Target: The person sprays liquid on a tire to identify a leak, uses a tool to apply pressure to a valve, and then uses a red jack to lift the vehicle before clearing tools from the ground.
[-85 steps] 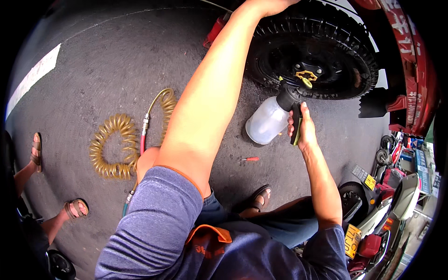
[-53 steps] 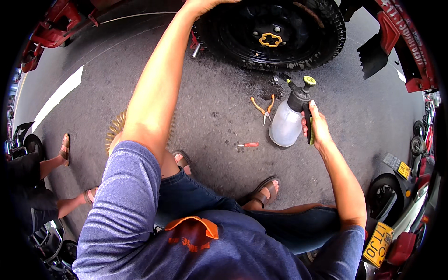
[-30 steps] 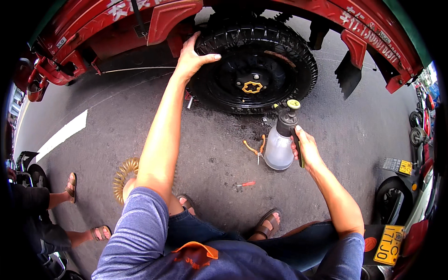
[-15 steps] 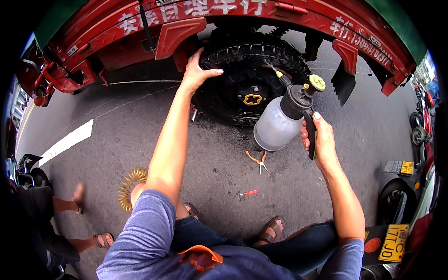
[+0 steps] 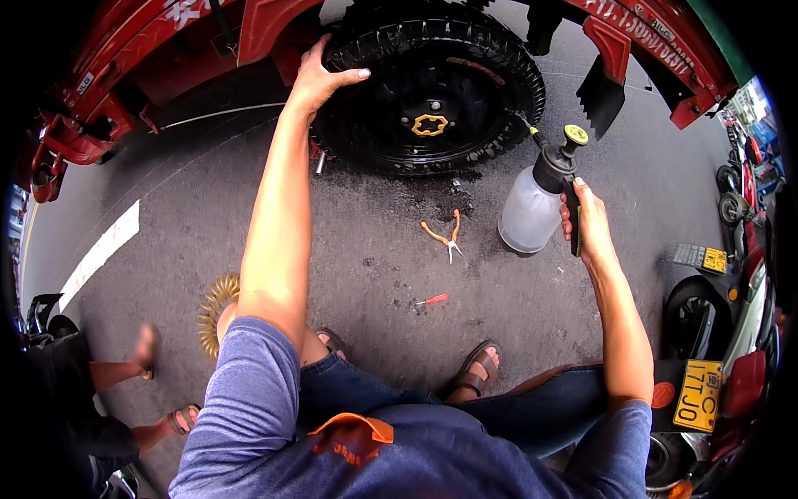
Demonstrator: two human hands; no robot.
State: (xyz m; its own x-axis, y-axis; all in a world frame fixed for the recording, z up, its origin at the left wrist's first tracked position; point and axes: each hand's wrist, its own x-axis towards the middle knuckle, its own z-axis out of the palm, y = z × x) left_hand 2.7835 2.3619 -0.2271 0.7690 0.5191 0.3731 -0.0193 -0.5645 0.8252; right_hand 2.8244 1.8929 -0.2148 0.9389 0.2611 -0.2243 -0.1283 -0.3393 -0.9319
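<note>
Tyre (image 5: 432, 87), black with a yellow hub, stands at twelve o'clock under the red vehicle (image 5: 166, 50); my left hand (image 5: 320, 75) lies open and flat on its tread. At two o'clock my right hand (image 5: 586, 220) grips a pump sprayer bottle (image 5: 532, 208). Orange pliers (image 5: 445, 237) lie on the asphalt (image 5: 374, 266) between.

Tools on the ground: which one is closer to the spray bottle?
The orange-handled pliers. They lie nearer the spray bottle in the right hand than the small red screwdriver does.

Pliers (image 5: 443, 237) lie on the ground (image 5: 357, 249) between tyre (image 5: 432, 83) and screwdriver (image 5: 432, 299), left of the spray bottle (image 5: 532, 208).
</note>
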